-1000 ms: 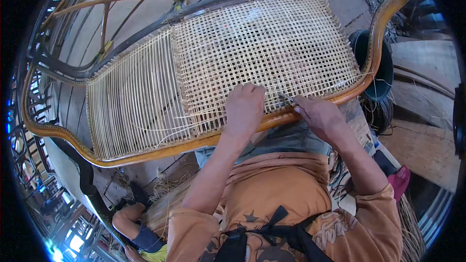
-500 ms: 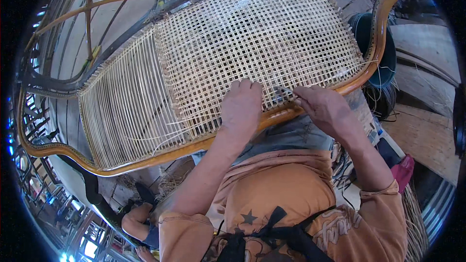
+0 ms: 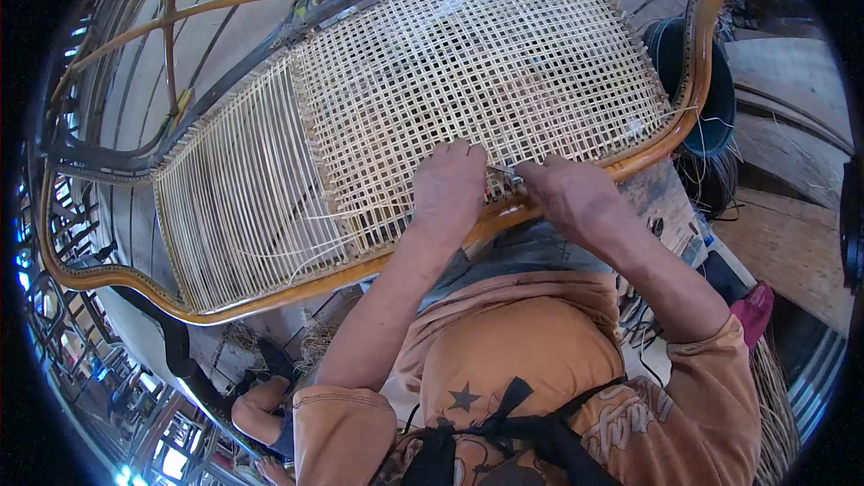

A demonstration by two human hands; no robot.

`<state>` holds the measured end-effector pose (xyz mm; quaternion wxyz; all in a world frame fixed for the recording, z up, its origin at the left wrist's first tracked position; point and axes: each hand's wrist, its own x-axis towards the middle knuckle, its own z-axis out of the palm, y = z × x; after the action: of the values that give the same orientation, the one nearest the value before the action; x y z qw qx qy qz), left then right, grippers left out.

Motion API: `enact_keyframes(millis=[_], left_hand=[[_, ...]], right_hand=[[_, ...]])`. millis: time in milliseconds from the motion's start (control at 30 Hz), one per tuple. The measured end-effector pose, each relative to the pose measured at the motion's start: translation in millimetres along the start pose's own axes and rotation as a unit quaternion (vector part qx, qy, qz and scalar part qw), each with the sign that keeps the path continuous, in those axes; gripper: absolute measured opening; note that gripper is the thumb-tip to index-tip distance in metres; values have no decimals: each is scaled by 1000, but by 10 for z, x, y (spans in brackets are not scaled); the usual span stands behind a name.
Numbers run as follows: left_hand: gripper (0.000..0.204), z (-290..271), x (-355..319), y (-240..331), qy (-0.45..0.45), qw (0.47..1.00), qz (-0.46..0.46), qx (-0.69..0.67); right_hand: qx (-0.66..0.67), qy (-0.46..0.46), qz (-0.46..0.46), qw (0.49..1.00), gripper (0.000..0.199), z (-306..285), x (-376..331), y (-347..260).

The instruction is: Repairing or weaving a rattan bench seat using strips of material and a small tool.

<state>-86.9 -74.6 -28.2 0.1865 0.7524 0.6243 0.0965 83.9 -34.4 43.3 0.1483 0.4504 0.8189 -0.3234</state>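
A wooden frame [image 3: 382, 267] with a woven cane panel [image 3: 468, 72] lies across my lap. My left hand [image 3: 448, 187] rests on the panel near its close edge, fingers curled down and pressed together; what they grip is hidden. Just to its right, my right hand [image 3: 571, 202] is closed round a thin metal tool [image 3: 500, 169] that points left toward my left fingertips. The tool's tip meets the weave beside the near rail; its exact contact is too small to tell. Left of the open-hole mesh runs a section of single-direction cane strands [image 3: 238, 198], with loose ends across it.
A dark green bucket [image 3: 715, 121] stands beyond the frame's right end. Wooden boards [image 3: 792, 234] lie at the right. Rattan poles [image 3: 193, 9] cross at the upper left. A co-worker's bent leg [image 3: 261, 409] shows at the lower left.
My right hand has moved left, closer to my left hand, carrying the metal tool with it. My left hand stays nearly in place; the frame has shifted slightly in view.
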Motion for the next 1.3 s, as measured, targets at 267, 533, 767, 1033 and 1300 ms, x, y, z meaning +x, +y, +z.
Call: enact_keyframes(millis=[267,533,767,1033,1300], left_hand=[[33,-219,-909,514,-1,873,-183,-451],[34,-388,-1279,297,62,539,-383,-747],[22,-410,-1271,-105,83,973,-191,-103],[25,-411,-844,-302,6,996,-89,-30],[28,-562,-775,-438,-124,983,-86,-102]], right_hand=[[124,62,-12,990,21,117,-454,-437],[38,134,-192,972,20,155,216,-204],[-30,65,-180,981,17,412,582,-35],[-25,145,-174,974,15,646,460,-360],[-18,58,-146,987,14,555,420,-345]])
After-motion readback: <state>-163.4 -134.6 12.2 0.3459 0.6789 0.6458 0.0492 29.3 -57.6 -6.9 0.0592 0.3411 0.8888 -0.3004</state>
